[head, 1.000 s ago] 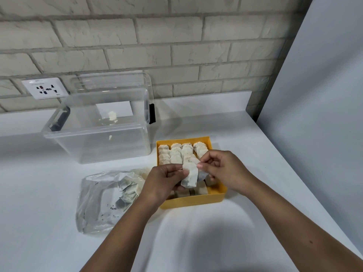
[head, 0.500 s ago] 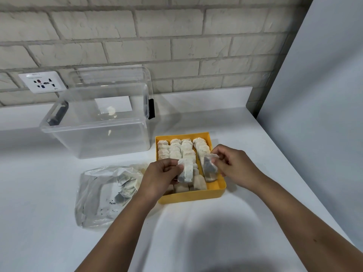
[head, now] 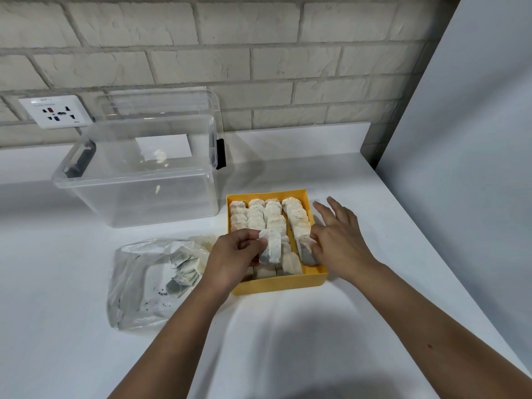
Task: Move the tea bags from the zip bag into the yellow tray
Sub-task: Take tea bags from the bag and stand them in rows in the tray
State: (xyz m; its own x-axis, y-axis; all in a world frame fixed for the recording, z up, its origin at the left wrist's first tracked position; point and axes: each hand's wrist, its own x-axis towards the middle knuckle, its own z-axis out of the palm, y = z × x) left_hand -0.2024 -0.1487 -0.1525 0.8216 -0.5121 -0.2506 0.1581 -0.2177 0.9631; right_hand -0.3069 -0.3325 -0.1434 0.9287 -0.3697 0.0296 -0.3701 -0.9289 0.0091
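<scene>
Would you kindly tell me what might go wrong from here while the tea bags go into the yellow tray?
1. The yellow tray is already packed in tight rows, so wedging in the tea bag pinched by the left hand may pop neighbouring bags out.
2. Dark specks lie inside the zip bag, hinting that bags leak; the right hand pressing the right-row bag down may split it.

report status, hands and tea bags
Left hand pinches a tea bag over the yellow tray. Right hand open, touching a placed bag in the right row. Zip bag holds more; nothing blocking.
</scene>
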